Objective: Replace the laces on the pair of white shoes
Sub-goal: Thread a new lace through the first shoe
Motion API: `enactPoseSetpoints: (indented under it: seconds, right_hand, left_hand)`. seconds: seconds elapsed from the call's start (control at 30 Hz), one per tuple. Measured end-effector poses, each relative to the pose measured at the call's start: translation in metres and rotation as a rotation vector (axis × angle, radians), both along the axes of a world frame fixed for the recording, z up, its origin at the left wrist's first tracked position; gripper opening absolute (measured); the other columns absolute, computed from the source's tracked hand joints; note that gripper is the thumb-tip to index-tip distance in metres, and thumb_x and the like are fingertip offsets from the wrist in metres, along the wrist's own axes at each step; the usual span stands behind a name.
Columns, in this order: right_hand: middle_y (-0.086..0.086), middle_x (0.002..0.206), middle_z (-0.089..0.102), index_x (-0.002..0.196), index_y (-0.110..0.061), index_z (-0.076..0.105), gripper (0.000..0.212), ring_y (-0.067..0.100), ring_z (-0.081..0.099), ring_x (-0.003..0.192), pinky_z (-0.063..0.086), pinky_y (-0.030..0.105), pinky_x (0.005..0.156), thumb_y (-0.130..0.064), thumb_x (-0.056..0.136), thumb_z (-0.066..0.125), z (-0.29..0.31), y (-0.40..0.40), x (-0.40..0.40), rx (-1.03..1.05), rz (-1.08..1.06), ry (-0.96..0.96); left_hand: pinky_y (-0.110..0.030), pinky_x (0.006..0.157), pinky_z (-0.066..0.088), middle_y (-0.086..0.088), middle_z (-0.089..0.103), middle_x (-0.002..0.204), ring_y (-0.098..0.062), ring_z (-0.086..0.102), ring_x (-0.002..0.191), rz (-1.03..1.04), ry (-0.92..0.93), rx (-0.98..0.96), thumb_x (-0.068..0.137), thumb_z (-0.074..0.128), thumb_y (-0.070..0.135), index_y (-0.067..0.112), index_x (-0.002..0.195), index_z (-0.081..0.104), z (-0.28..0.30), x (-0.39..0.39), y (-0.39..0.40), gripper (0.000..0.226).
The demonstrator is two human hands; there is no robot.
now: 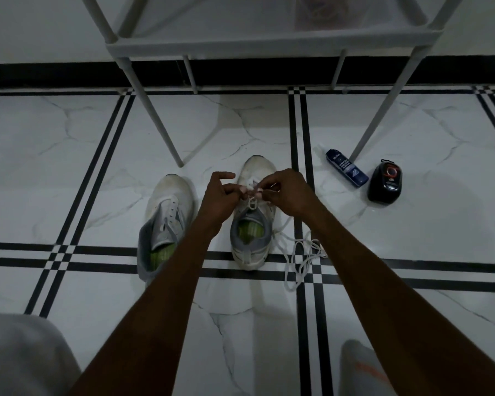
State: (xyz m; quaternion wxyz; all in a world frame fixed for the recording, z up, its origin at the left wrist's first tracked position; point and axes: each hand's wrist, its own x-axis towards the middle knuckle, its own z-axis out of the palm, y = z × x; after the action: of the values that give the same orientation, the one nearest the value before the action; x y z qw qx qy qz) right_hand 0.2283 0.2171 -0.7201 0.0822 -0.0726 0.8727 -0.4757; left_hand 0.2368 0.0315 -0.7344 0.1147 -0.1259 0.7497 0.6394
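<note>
Two white shoes with grey collars and green insoles stand on the tiled floor, toes pointing away from me. The left shoe (166, 215) has bare eyelets and no lace. Over the tongue of the right shoe (253, 238) both hands meet. My left hand (216, 200) pinches the white lace (299, 257) at the eyelets with curled fingers. My right hand (286, 191) pinches the same lace from the other side. The loose part of the lace trails off the shoe's right side and lies in loops on the floor.
A blue bottle (346, 168) lies on the floor right of the shoes, with a black shoe-polish container (385, 180) beside it. A white rack (255, 44) stands just behind the shoes on thin legs. My knees show at both bottom corners.
</note>
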Motion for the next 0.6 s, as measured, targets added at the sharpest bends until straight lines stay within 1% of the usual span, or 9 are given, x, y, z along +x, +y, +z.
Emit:
enactPoseSetpoints:
  seconds: [0.03,0.1,0.17,0.2,0.27,0.33,0.4,0.5,0.6]
  right_hand:
    - [0.006,0.092,0.076,0.091,-0.01,0.08,0.01,0.009,0.067,0.077,0.058,0.024,0.078,-0.009,0.081,0.077,0.001,-0.001,0.001,0.059,-0.009,0.067]
    - [0.003,0.088,0.075,0.086,-0.012,0.08,0.009,0.011,0.067,0.076,0.058,0.032,0.076,-0.01,0.078,0.078,0.002,-0.007,0.003,0.11,-0.066,0.171]
    - [-0.001,0.085,0.073,0.082,-0.017,0.076,0.006,0.012,0.067,0.075,0.058,0.037,0.071,-0.014,0.077,0.077,-0.001,-0.013,0.006,0.127,-0.14,0.22]
    - [-0.003,0.084,0.071,0.08,-0.019,0.073,0.006,0.011,0.066,0.074,0.057,0.037,0.069,-0.015,0.077,0.076,-0.002,-0.016,0.006,0.129,-0.172,0.235]
    - [-0.004,0.081,0.068,0.078,-0.02,0.068,0.01,0.009,0.064,0.071,0.057,0.035,0.067,-0.014,0.079,0.076,-0.006,-0.023,0.007,0.079,-0.216,0.253]
    - [-0.003,0.078,0.069,0.079,-0.016,0.068,0.009,0.009,0.067,0.069,0.058,0.032,0.066,-0.013,0.079,0.077,-0.007,-0.027,0.007,-0.082,-0.251,0.216]
    - [-0.002,0.078,0.072,0.08,-0.014,0.072,0.008,0.009,0.07,0.071,0.057,0.025,0.066,-0.013,0.079,0.08,-0.006,-0.027,0.007,-0.216,-0.291,0.113]
    - [0.005,0.082,0.075,0.082,-0.009,0.076,0.012,0.014,0.072,0.077,0.054,0.021,0.065,-0.012,0.075,0.085,-0.001,-0.019,0.007,-0.349,-0.318,-0.027]
    - [0.009,0.084,0.076,0.087,-0.001,0.076,0.025,0.011,0.073,0.077,0.052,0.016,0.061,-0.014,0.071,0.089,0.005,-0.004,0.013,-0.45,-0.352,-0.145]
  left_hand:
    - [-0.024,0.077,0.055,-0.009,0.077,0.095,-0.012,0.074,0.086,-0.002,0.004,0.02,0.093,0.067,0.004,0.01,0.127,0.049,0.001,0.0,0.001,0.039]
    - [-0.016,0.069,0.053,-0.01,0.077,0.099,-0.006,0.073,0.081,0.006,0.006,0.044,0.094,0.065,0.005,0.012,0.126,0.053,0.007,0.002,0.003,0.035]
    - [-0.015,0.066,0.05,-0.009,0.077,0.103,-0.004,0.071,0.081,0.011,0.022,0.076,0.095,0.06,0.004,0.012,0.127,0.055,0.012,0.003,0.003,0.033]
    - [-0.015,0.067,0.05,-0.009,0.077,0.106,-0.004,0.071,0.081,-0.01,0.042,0.095,0.095,0.054,-0.001,0.011,0.129,0.055,0.013,0.004,0.001,0.035]
    - [-0.017,0.069,0.052,-0.008,0.076,0.113,-0.006,0.071,0.088,-0.093,0.081,0.112,0.09,0.046,-0.014,0.01,0.132,0.054,0.011,0.003,-0.002,0.05]
    - [-0.025,0.077,0.058,-0.006,0.074,0.12,-0.013,0.071,0.104,-0.176,0.105,0.092,0.087,0.051,-0.018,0.015,0.134,0.057,0.011,0.002,-0.004,0.058]
    - [-0.031,0.086,0.059,-0.006,0.074,0.117,-0.016,0.07,0.109,-0.205,0.16,0.025,0.088,0.063,-0.011,0.014,0.127,0.066,0.009,0.001,-0.004,0.046]
    - [-0.031,0.087,0.059,-0.007,0.076,0.102,-0.016,0.072,0.096,-0.185,0.231,-0.108,0.09,0.071,0.002,0.01,0.106,0.077,0.004,-0.003,-0.006,0.018]
    - [-0.025,0.083,0.058,-0.006,0.077,0.095,-0.015,0.072,0.088,-0.152,0.27,-0.217,0.092,0.073,0.012,0.006,0.099,0.078,0.002,-0.004,-0.012,0.01]
